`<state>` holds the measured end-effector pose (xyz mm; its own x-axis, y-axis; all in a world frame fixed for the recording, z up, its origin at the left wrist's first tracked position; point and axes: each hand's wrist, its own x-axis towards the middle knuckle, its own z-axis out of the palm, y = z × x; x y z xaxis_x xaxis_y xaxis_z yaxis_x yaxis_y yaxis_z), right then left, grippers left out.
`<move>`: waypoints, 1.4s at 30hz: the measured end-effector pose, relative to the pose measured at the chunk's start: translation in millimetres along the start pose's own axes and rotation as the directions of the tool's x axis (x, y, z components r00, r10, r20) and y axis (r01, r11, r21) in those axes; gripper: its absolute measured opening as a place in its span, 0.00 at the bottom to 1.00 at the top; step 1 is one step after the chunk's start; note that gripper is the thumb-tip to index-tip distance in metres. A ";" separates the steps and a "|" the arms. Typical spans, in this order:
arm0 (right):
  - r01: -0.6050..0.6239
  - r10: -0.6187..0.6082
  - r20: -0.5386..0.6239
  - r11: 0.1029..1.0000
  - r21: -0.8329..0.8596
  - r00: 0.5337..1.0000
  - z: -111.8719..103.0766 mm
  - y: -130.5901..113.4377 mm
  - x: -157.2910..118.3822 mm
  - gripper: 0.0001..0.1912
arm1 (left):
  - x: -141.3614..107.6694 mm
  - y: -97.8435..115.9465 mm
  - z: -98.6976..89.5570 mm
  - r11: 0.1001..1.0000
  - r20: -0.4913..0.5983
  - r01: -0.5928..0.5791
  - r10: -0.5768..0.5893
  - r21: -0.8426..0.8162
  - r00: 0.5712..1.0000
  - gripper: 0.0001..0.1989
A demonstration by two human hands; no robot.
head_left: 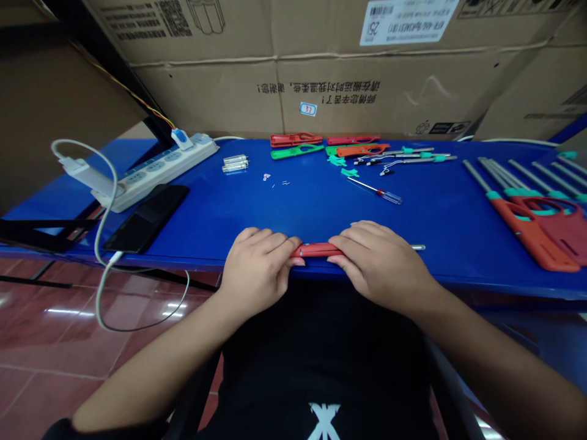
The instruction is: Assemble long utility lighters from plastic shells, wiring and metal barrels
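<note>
At the front edge of the blue table, a red lighter (316,250) lies level between my two hands. My left hand (259,266) is closed on its left end, thumb below and fingers above. My right hand (383,263) grips the other end and hides much of it. A metal tip sticks out past the right hand. Beyond the hands rests a screwdriver (376,190) with a clear handle. Red, green and orange casing halves (297,151) lie at the back, near teal pieces (351,173) and metal rods with wires (413,158).
Several assembled lighters (541,235) with metal tubes lie at the right. On the left are a white power strip (156,171), a black phone (147,217) and a looping white cable (98,293). Clear cylinders (235,163) lie at the back left. Cardboard (206,91) stands behind the table (220,211).
</note>
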<state>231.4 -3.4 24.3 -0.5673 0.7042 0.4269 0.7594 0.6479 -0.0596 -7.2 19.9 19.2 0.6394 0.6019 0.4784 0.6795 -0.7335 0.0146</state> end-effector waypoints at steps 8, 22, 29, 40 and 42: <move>0.028 -0.031 -0.044 0.998 -0.056 0.999 -0.2 4.2 4.6 0.11 | 5.3 -0.5 -3.3 0.999 0.014 -0.021 0.021 -0.047 1.000 0.14; -0.119 0.118 0.064 0.993 0.000 0.991 -12.3 15.3 2.5 0.23 | 0.0 -9.8 11.2 0.991 -0.070 0.011 -0.021 -0.136 0.997 0.12; -0.147 0.120 0.205 0.982 0.122 0.971 -19.1 38.7 0.5 0.15 | 4.7 -18.2 1.6 0.961 0.110 0.092 -0.065 -0.263 0.992 0.19; -0.206 0.159 0.183 0.938 0.279 0.970 -11.8 39.0 -0.4 0.15 | 11.8 -23.4 -4.9 0.893 0.225 0.186 -0.099 -0.409 0.969 0.18; -0.214 0.165 0.189 0.937 0.276 0.968 -13.6 40.6 -1.9 0.15 | 12.9 -24.6 -6.0 0.895 0.236 0.185 -0.093 -0.405 0.967 0.17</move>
<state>267.7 17.6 33.3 -0.4838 0.8436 0.2330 0.7451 0.5367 -0.3961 -17.9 43.8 30.3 0.6405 0.7248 0.2538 0.5808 -0.6734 0.4574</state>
